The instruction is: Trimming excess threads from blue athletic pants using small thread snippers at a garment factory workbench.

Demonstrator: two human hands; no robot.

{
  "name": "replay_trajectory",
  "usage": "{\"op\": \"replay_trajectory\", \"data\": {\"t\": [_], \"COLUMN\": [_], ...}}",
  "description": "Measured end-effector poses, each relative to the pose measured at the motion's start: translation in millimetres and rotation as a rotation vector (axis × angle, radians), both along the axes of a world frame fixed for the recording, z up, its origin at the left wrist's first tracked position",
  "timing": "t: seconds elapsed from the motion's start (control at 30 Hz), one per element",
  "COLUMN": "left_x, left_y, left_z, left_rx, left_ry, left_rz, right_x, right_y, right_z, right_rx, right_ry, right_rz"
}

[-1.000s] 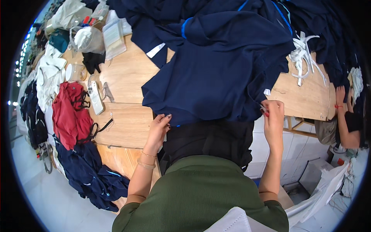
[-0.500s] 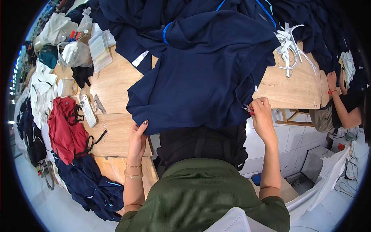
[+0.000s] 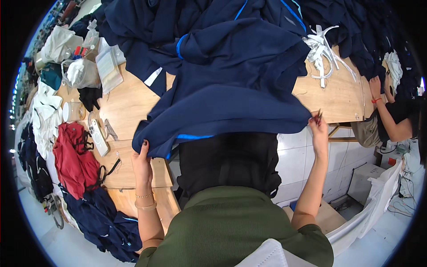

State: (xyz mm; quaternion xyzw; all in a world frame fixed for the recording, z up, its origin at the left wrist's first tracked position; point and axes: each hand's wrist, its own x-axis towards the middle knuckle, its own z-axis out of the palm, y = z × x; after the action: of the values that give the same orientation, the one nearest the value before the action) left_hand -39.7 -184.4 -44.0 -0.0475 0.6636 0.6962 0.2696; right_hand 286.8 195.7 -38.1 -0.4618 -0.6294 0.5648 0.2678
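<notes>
A navy garment (image 3: pixel 227 104) stretches between my two hands over the table's near edge and my lap. My left hand (image 3: pixel 142 165) pinches its left lower corner, thumb on top. At the other end, my right hand (image 3: pixel 318 132) is closed on the right corner. Small scissors (image 3: pixel 319 115), with dark tips pointing up, also sit in that hand; their red handle is mostly hidden by the fingers. A bright blue strip (image 3: pixel 195 136) shows along the turned-up lower edge of the cloth.
More navy garments (image 3: pixel 151 22) heap at the back. White strips (image 3: pixel 324 53) lie right of the cloth. To the left are a phone (image 3: pixel 98 138), a red bag (image 3: pixel 75 155) and plastic bags (image 3: pixel 82 73). A co-worker's hand (image 3: pixel 376 86) works at far right.
My right hand has moved right and taken hold of the garment's corner, pulling the lower edge taut. My left hand has shifted left and down. The blue strip has come into view.
</notes>
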Motion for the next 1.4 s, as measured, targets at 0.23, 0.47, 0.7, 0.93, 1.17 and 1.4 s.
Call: {"op": "replay_trajectory", "data": {"t": [0.23, 0.47, 0.7, 0.93, 1.17, 1.4], "left_x": [-15.2, -57.3, -169.4, -203.1, -7.2, 68.8], "left_y": [-1.4, -28.1, 66.5, 69.8, 211.6, 275.7], "left_z": [20.4, 151.5, 35.0, -30.1, 89.4, 74.1], "left_rx": [-0.644, 0.286, 0.082, -0.516, 0.031, 0.248], "left_ry": [0.33, 0.502, 0.094, 0.691, 1.017, 0.985], "left_rz": [-0.262, 0.03, -0.029, 0.198, -0.454, -0.673], "right_x": [9.9, -6.7, -97.5, -115.3, -120.0, -139.3], "right_y": [-8.7, 21.3, 64.6, 49.2, 22.8, -7.5], "right_z": [21.0, 124.4, 41.8, 26.5, 52.0, 58.4], "right_rx": [-0.07, 0.351, -0.058, -0.098, -0.06, 0.015], "right_ry": [0.046, 0.551, 0.472, 0.478, 0.388, 0.412], "right_rz": [0.162, -0.102, -0.099, -0.079, -0.092, -0.108]}}
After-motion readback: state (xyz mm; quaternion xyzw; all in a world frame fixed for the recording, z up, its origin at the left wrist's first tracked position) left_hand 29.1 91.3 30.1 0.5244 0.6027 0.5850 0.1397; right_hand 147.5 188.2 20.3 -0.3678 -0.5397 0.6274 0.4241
